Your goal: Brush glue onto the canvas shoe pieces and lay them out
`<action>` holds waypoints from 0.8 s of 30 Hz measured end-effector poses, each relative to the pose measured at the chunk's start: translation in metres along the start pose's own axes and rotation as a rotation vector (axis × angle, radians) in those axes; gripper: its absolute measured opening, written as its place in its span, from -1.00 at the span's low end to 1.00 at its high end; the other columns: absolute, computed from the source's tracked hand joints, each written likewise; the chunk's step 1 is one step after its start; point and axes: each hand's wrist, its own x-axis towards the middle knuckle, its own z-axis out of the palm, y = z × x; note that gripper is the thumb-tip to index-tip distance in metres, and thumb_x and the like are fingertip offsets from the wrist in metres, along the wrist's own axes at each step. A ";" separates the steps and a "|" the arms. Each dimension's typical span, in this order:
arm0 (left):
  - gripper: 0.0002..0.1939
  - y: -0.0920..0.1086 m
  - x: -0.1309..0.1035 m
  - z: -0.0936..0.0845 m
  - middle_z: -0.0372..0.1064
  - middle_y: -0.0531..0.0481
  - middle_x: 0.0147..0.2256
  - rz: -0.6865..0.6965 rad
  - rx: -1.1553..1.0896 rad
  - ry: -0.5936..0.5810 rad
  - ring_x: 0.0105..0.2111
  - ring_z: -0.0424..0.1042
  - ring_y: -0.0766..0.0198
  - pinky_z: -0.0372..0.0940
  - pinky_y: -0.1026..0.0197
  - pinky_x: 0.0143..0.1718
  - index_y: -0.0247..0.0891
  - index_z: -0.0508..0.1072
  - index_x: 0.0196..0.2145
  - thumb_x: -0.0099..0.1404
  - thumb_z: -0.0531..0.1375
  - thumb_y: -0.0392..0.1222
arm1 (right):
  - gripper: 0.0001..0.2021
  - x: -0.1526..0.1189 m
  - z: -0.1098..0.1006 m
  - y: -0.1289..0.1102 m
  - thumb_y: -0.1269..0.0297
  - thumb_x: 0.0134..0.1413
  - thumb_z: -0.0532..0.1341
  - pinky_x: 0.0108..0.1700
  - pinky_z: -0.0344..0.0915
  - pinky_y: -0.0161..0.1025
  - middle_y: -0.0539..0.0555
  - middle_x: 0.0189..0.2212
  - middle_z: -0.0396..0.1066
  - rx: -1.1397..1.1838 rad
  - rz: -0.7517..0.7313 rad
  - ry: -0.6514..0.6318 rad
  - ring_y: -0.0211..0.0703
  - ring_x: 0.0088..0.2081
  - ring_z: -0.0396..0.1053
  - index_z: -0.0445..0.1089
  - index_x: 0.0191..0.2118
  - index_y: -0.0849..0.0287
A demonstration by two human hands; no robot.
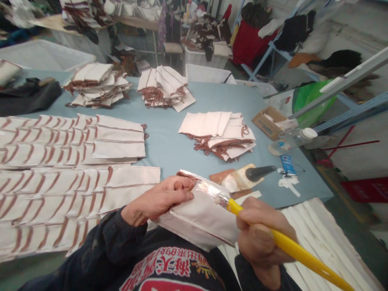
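Observation:
In the head view, my left hand (163,198) is closed on the edge of a small stack of white fabric pieces (203,218), thumb on top. Brown edging shows at the stack's upper corner, by my fingertips. My right hand (263,232) grips a yellow-handled brush (236,207). The brush's shiny head lies against the upper edge of the top piece, close to my left fingers; its tip is blurred. Just beyond the stack, a cream container with a black-handled tool (257,173) lies on the table.
Rows of overlapping white pieces with brown edges (121,178) cover the table's left side. Piles of similar pieces (218,133) stand farther back. On the right are a cardboard box (266,123), a clear bottle (291,140) and white strips (321,242). A metal frame (348,76) rises there.

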 end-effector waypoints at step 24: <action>-0.53 -0.003 0.004 -0.005 0.23 0.16 -0.56 -0.027 -0.118 0.009 -0.61 0.05 0.46 -0.10 0.34 -0.59 -0.30 0.46 -0.41 0.14 0.51 0.14 | -0.75 -0.003 0.035 0.019 0.11 0.59 0.12 -0.29 0.57 -0.15 -0.01 -0.42 0.54 -0.064 0.018 0.183 -0.15 -0.43 0.54 0.48 -0.08 0.10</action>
